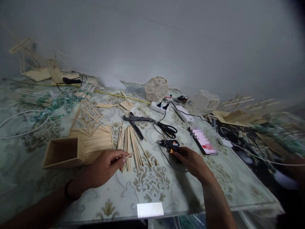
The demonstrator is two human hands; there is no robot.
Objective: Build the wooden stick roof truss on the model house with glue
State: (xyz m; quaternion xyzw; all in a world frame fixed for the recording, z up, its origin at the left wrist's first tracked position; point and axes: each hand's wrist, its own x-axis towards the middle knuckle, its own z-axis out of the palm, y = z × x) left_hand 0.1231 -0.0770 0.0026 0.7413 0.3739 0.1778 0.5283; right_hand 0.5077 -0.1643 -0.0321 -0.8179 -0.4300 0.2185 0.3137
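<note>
My left hand [105, 167] pinches a thin wooden stick [129, 155] at the near end of a loose bundle of sticks [130, 144] lying on the table. My right hand [190, 160] is closed around the black glue gun [172, 145], whose orange trigger shows by my fingers and whose black cord loops across the table. Left of my left hand stands a stick-built model with a sloped roof frame [91, 130] and an open box of sticks [62, 153].
Black pliers [136, 121] lie behind the bundle. A white power strip [159, 107], a phone [204, 140], a white adapter [184, 113] and a stick polyhedron [156, 88] sit further back. Other stick models and stick packs line the wall. The table edge [166, 213] is near me.
</note>
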